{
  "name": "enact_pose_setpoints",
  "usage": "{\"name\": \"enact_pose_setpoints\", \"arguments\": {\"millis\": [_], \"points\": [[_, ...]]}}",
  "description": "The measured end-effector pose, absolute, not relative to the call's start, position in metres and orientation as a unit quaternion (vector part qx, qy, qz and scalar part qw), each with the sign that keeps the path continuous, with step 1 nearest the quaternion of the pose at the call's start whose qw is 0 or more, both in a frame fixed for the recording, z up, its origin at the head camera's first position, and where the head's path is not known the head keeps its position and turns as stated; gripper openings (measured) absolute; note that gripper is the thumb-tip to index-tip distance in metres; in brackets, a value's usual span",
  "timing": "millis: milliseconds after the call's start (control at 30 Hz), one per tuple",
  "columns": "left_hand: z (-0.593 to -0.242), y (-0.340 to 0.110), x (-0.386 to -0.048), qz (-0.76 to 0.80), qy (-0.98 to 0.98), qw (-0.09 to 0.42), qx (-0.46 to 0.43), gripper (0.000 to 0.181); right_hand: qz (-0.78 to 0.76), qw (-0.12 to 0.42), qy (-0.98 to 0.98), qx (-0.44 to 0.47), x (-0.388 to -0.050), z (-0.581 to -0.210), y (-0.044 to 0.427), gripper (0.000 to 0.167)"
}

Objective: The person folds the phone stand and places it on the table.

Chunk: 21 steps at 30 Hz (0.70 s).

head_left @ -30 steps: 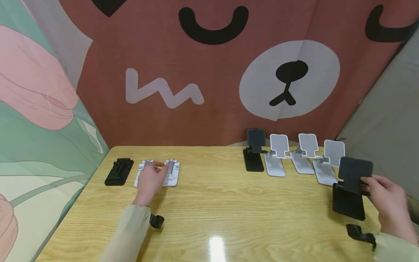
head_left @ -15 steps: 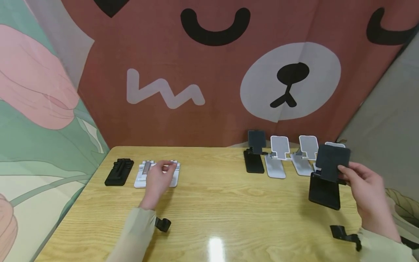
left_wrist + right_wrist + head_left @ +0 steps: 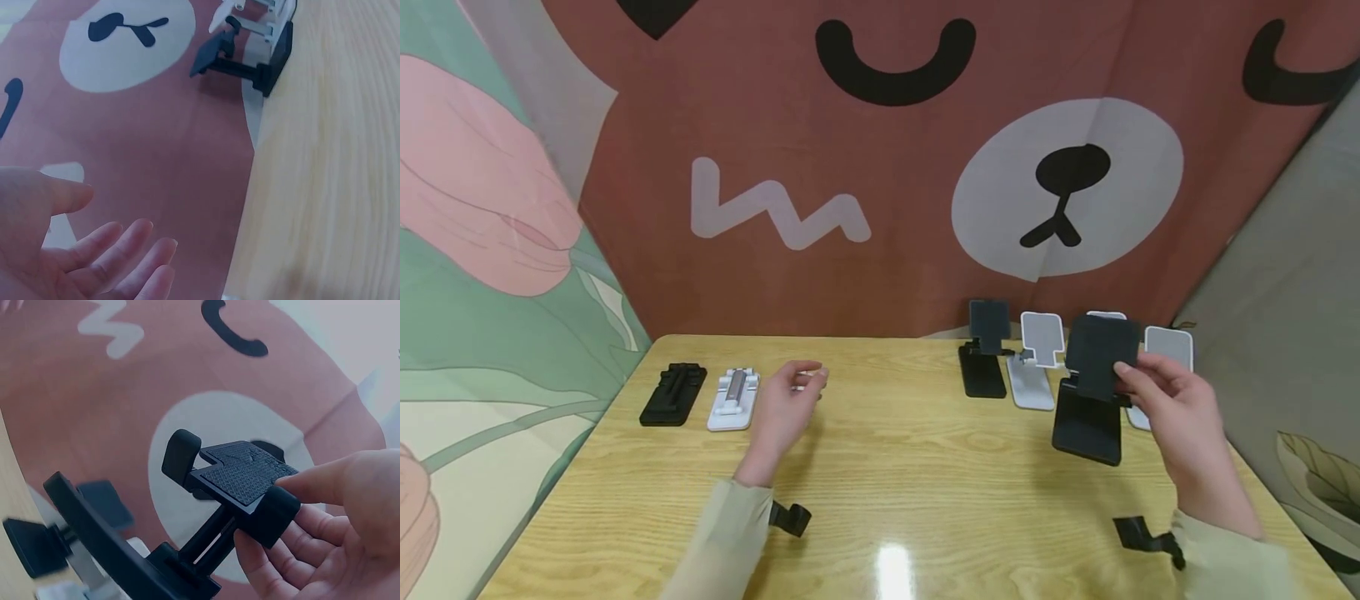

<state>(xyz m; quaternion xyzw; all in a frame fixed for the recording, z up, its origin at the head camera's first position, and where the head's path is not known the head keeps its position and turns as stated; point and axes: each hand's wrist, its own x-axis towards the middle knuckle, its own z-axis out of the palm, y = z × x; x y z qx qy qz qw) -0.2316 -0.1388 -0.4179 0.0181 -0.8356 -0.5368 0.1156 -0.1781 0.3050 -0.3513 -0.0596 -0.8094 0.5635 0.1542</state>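
My right hand (image 3: pixel 1180 425) pinches the upper plate of a black unfolded phone stand (image 3: pixel 1086 421), raised over the right half of the table. In the right wrist view, the thumb lies on the plate's textured pad (image 3: pixel 240 472) with the fingers beneath. My left hand (image 3: pixel 782 425) hovers over the left half, holding nothing; the left wrist view shows its fingers (image 3: pixel 128 250) apart and loosely bent. Beside it lies a white folded phone stand (image 3: pixel 733 400), and a black folded phone stand (image 3: pixel 672 396) lies farther left. A second white folded stand is mostly hidden behind the left hand.
Along the back right edge of the wooden table (image 3: pixel 895 467) stands a row of unfolded phone stands: a black stand (image 3: pixel 982 371), a white stand (image 3: pixel 1032 383), and more white ones partly covered by the held stand. A printed cloth (image 3: pixel 895 283) hangs behind the table.
My right hand has carried the black phone stand leftward, in front of the row. The left hand has shifted right, uncovering the nearer white folded stand and covering the other.
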Motion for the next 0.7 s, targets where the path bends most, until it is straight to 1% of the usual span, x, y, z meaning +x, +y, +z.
{"name": "enact_pose_setpoints", "arguments": {"millis": [300,500,700], "points": [[-0.409,-0.118,-0.221,-0.578,-0.809,0.108,-0.024,0.030,0.538,0.142,-0.831,-0.015,-0.180,-0.346,0.270,0.037],[-0.406,-0.105,-0.213,-0.601,-0.793,0.091,-0.038,0.029,0.559,0.151,-0.815,0.030,-0.181,-0.344,0.249,0.032],[-0.405,-0.093,-0.209,-0.605,-0.790,0.085,-0.053,0.029,0.577,0.140,-0.803,0.058,-0.180,-0.341,0.229,0.030]]}}
